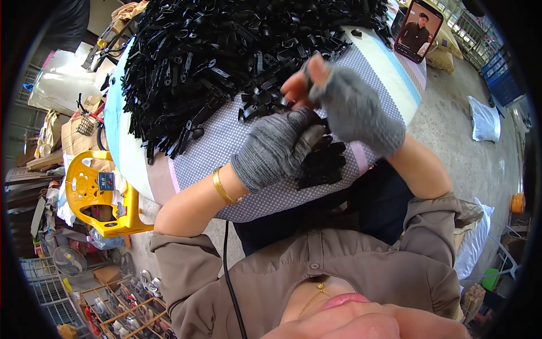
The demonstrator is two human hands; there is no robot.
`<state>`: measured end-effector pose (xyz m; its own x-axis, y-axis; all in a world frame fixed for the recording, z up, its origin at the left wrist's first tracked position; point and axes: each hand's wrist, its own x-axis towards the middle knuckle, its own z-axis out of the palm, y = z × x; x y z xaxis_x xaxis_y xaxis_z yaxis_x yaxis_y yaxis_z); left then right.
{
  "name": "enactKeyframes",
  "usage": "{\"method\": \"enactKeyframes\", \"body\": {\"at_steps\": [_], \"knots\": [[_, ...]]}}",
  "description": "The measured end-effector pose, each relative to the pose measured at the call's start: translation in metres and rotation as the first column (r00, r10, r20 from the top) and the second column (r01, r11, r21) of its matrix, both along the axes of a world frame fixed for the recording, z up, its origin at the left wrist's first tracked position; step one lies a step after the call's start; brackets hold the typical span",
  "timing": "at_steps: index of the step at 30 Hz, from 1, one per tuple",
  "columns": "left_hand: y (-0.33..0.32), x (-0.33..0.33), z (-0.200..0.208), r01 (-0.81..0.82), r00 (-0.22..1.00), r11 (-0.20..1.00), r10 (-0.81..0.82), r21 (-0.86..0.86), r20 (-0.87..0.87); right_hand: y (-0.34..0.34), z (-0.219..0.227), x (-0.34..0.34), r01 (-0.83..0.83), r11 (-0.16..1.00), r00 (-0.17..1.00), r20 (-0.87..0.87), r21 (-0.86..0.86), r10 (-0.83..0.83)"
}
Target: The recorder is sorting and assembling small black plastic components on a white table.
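Observation:
Both my hands wear grey knitted fingerless gloves and meet over the near edge of the table. My left hand [276,144] is curled closed around small black plastic pieces; its fingertips are partly hidden. Just above it on the right, my right hand [355,107] is raised, slightly blurred, with thumb and fingers apart. Whether a small piece sits between its fingertips is hard to see. Under my hands lies a small bunch of black plastic pieces [322,166]. Beyond them, a large heap of similar narrow black plastic pieces [197,62] covers the table's far and left parts.
A patterned cloth covers the rounded table [217,141]. At its far right a phone [418,31] stands upright, showing a person. A yellow plastic chair [93,192] is at the left, with a small dark device on it. A black cable [231,282] hangs before me.

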<state>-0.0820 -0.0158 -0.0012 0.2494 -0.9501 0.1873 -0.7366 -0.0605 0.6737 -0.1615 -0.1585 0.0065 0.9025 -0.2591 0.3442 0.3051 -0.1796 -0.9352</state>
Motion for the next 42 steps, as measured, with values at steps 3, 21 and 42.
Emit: {"method": "enactKeyframes", "body": {"at_steps": [3, 21, 42], "knots": [[0.0, 0.002, -0.007, 0.0, 0.99, 1.0, -0.004, 0.03, 0.142, -0.026, 0.004, 0.006, 0.099, 0.866, 0.962, -0.174, -0.49, -0.208], [-0.003, 0.019, 0.001, -0.299, 0.714, 0.936, 0.091, -0.185, -0.695, -0.01, -0.009, 0.004, 0.111, 0.715, 0.992, 0.037, -0.691, -0.119], [-0.002, 0.016, -0.001, -0.06, 0.73, 0.987, 0.147, 0.151, -0.668, -0.029, -0.009, -0.01, 0.072, 0.891, 0.973, -0.228, 0.448, 0.036]]}}
